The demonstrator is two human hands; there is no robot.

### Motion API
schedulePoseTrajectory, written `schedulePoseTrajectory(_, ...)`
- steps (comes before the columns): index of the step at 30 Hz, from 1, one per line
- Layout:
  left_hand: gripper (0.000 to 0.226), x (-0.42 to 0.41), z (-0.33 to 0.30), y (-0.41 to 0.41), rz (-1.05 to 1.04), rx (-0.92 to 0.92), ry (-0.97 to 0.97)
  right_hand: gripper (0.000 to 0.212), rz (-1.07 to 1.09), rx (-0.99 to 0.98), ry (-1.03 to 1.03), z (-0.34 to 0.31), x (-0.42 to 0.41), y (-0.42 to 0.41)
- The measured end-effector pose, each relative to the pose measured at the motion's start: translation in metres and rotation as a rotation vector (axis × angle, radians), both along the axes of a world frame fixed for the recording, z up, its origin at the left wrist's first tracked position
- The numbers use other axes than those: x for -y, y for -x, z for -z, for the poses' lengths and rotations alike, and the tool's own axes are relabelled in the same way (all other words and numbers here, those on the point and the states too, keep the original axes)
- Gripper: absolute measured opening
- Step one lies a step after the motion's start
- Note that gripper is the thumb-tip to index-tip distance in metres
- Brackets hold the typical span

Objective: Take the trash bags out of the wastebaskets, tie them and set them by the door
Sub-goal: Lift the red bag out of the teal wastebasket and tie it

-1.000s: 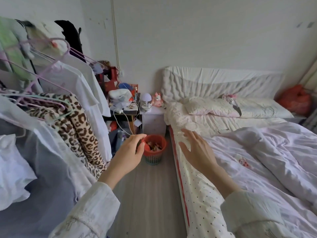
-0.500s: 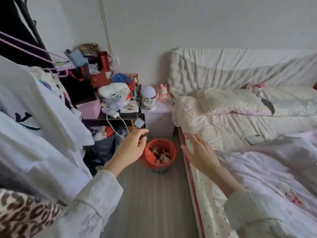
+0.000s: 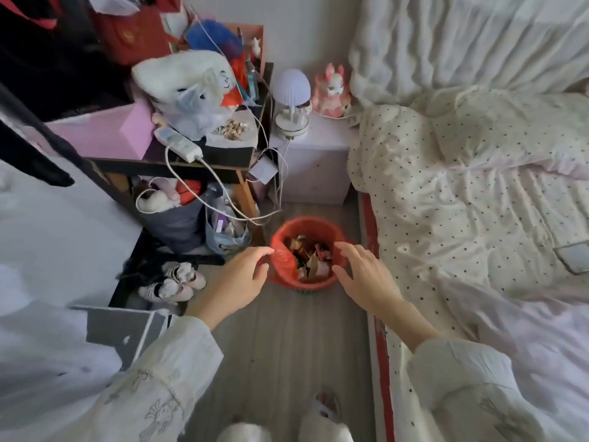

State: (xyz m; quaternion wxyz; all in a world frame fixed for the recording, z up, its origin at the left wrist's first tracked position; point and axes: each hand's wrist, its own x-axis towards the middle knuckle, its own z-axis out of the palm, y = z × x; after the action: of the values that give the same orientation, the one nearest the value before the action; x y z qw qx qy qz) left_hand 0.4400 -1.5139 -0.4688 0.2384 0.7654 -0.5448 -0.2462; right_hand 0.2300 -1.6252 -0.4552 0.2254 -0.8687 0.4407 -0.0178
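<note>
Flanking red trash bag (image 3: 282, 256): left hand (image 3: 237, 283), right hand (image 3: 366, 275), fingers loosely spread, empty.

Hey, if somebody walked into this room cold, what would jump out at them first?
Probably the red trash bag lining the wastebasket on the floor between the cluttered shelf and the polka-dot bed, full of wrappers and scraps. Both hands reach for its rim, the left hand at the left edge and the right hand at the right. Behind it, a mushroom-shaped lamp and a pink toy figure stand on the nightstand.
</note>
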Motion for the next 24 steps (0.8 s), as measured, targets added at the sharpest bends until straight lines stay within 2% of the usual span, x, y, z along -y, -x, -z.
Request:
schedulePoseTrajectory(7,0.039,0.036,0.190,-0.025,0.127,0.042,-0.077,0.040,-0.051,-0.089,0.023,0.200,0.034,-0.029)
schedulePoseTrajectory(10,0.049,0.049,0.283,-0.032,0.207,0.066,-0.067,0.039,-0.068,-0.101,0.087,0.295,0.046,-0.036)
schedulePoseTrajectory(12,0.059,0.054,0.344,-0.037,0.293,0.190,-0.051,0.042,-0.107,-0.105,0.166,0.352,0.053,-0.040)
schedulePoseTrajectory(15,0.081,0.070,0.423,-0.041,0.479,0.533,0.033,0.053,-0.162,-0.090,0.316,0.427,0.065,-0.046)
schedulePoseTrajectory(17,0.088,0.082,0.464,-0.040,0.513,0.700,0.107,0.060,-0.187,-0.079,0.378,0.465,0.071,-0.047)
schedulePoseTrajectory(21,0.086,0.099,0.515,-0.034,0.448,0.815,0.281,0.065,-0.204,-0.066,0.506,0.513,0.077,-0.044)
schedulePoseTrajectory(24,0.075,0.114,0.534,-0.034,0.366,0.881,0.373,0.061,-0.192,-0.018,0.595,0.529,0.084,-0.048)
